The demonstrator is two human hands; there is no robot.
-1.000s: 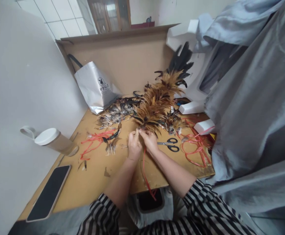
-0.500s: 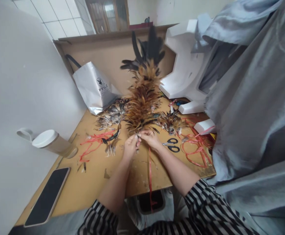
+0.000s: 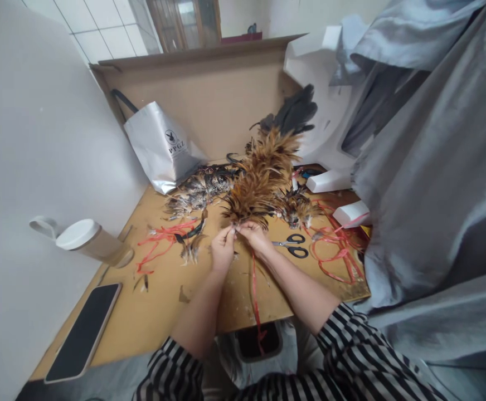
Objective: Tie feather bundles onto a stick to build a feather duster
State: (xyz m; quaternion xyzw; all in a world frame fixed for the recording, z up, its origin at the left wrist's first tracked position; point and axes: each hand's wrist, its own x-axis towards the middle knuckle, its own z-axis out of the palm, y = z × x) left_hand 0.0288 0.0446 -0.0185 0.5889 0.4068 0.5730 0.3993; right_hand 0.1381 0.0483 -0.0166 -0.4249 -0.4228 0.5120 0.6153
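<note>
A long feather duster (image 3: 263,172) of brown feathers with black ones at its far end points away from me, leaning right. At its near end, my left hand (image 3: 223,245) pinches its base with thumb and fingers. Touching the same spot, my right hand (image 3: 253,234) is closed on the duster's base too. My fingers hide the stem between them. From below my right hand a red plastic strip (image 3: 255,284) hangs over the table's front edge. Black-handled scissors (image 3: 295,245) lie just right of my right wrist.
Feather piles lie left (image 3: 201,189) and right (image 3: 297,206) of the duster. Red strips (image 3: 337,253) are tangled at the right, more at the left. A silver bag (image 3: 155,150), a lidded cup (image 3: 95,242) and a phone (image 3: 84,331) stand or lie leftward. White foam (image 3: 330,181) and grey cloth (image 3: 431,184) border the right.
The duster's black-tipped far end has swung right and lower, from nearly upright to tilted. Both hands stay pinched at its base.
</note>
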